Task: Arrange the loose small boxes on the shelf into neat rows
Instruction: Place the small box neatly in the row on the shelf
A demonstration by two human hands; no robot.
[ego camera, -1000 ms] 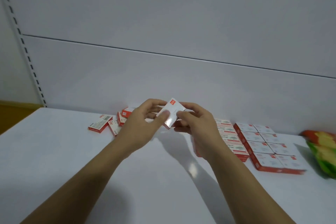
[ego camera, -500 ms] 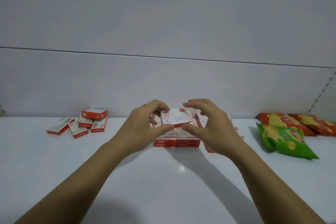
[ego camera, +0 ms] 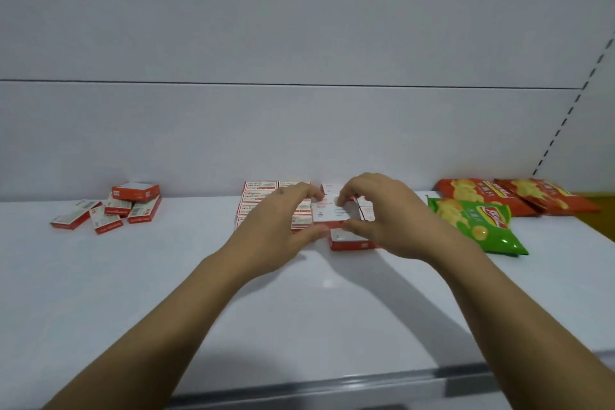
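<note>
Red-and-white box [ego camera: 329,215] is pinched between my left hand [ego camera: 276,226] and right hand [ego camera: 389,223], thumbs at its near edge, fingers curled over the far edge, just above the rows [ego camera: 259,196] at the back of the shelf [ego camera: 149,283]. Loose boxes [ego camera: 116,210] lie heaped well left; crisp bags [ego camera: 479,223] right.

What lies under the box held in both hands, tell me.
Under the held box, pinched by the left hand and right hand, lie neat rows of boxes. The hands cover whether it touches them.
</note>
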